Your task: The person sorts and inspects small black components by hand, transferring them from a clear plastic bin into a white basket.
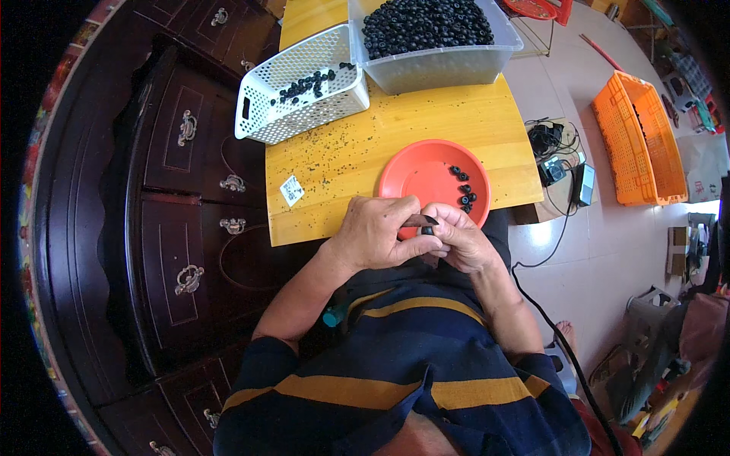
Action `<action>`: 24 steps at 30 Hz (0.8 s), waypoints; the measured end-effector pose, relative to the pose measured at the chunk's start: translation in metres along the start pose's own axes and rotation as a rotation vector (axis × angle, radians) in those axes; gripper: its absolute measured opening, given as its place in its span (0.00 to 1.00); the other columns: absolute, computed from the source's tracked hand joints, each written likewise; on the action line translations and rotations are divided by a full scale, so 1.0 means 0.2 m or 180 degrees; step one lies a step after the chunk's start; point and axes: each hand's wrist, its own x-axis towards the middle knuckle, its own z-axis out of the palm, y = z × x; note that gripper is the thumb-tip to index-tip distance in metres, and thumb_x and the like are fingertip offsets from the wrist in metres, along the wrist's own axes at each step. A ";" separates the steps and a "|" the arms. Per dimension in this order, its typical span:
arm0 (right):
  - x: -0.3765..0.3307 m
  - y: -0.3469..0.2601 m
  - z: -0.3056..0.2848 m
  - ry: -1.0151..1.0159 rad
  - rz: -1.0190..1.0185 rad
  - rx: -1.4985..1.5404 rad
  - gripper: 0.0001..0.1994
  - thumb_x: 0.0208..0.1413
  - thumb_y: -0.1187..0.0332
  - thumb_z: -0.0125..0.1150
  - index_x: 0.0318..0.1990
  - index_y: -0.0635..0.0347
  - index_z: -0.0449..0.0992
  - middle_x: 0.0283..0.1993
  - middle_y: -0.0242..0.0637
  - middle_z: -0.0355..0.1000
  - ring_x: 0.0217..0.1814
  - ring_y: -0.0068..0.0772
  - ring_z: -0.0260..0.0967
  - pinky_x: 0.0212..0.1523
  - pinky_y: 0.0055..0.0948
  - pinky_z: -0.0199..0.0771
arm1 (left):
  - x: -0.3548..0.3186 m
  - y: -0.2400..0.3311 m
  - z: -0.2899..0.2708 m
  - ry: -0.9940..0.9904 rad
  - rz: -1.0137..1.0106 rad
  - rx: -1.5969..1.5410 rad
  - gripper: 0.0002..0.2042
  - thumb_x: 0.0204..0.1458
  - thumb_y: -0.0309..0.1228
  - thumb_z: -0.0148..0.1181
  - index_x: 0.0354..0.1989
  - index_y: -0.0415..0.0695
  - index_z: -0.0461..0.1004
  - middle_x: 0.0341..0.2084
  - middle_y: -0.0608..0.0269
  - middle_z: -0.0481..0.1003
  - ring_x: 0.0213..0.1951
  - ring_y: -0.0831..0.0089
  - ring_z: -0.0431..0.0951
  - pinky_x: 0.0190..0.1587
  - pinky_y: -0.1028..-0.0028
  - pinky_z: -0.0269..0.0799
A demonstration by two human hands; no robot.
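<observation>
Both hands meet over the near rim of an orange-red plastic basin [395,178]. From the curled fingers of my left hand [372,232] a thin, dark, blade-like piece [417,221] sticks out toward the right; its grip is hidden. My right hand [465,242] is closed, its fingertips pinching a small black round part [427,230] beside that piece. My left thumb lies just below the part, and whether it touches is unclear. Inside the basin, several black ring-like parts [465,190] lie along the right side.
On the yellow table [334,220] stand a white perforated basket [304,121] with some black parts and a clear tub [441,76] heaped with them. Black crumbs and a white label [291,191] lie nearby. Dark drawers [182,251] flank the left; an orange crate [639,144] and cables [559,140] are right.
</observation>
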 end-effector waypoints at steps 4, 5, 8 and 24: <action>0.00 0.00 0.00 -0.0014 -0.0032 0.0043 0.13 0.68 0.56 0.60 0.45 0.56 0.74 0.30 0.21 0.65 0.23 0.10 0.49 0.24 0.15 0.49 | 0.01 0.01 0.00 0.0042 0.0045 0.0079 0.25 0.51 0.59 0.67 0.29 0.47 0.71 0.18 0.60 0.76 0.23 0.59 0.81 0.25 0.62 0.74; 0.00 0.01 -0.01 0.0006 -0.0030 0.0057 0.13 0.68 0.56 0.60 0.46 0.56 0.74 0.31 0.21 0.65 0.23 0.10 0.49 0.24 0.15 0.49 | 0.01 0.01 -0.01 0.0042 0.0043 0.0078 0.25 0.51 0.59 0.67 0.29 0.47 0.71 0.18 0.60 0.76 0.23 0.59 0.81 0.25 0.62 0.74; 0.00 0.02 -0.04 0.0057 0.0001 0.0099 0.12 0.67 0.57 0.60 0.45 0.55 0.74 0.31 0.21 0.65 0.23 0.10 0.49 0.24 0.15 0.48 | 0.02 0.00 -0.01 -0.0012 0.0101 0.0233 0.24 0.52 0.58 0.66 0.29 0.47 0.71 0.19 0.61 0.76 0.23 0.59 0.81 0.25 0.62 0.74; 0.02 0.04 0.04 0.0565 0.0083 0.0944 0.09 0.69 0.60 0.58 0.44 0.54 0.71 0.30 0.22 0.63 0.23 0.09 0.51 0.23 0.12 0.54 | 0.04 -0.03 0.01 0.0236 0.0163 0.0384 0.23 0.52 0.55 0.67 0.27 0.47 0.70 0.18 0.61 0.76 0.21 0.59 0.81 0.23 0.62 0.74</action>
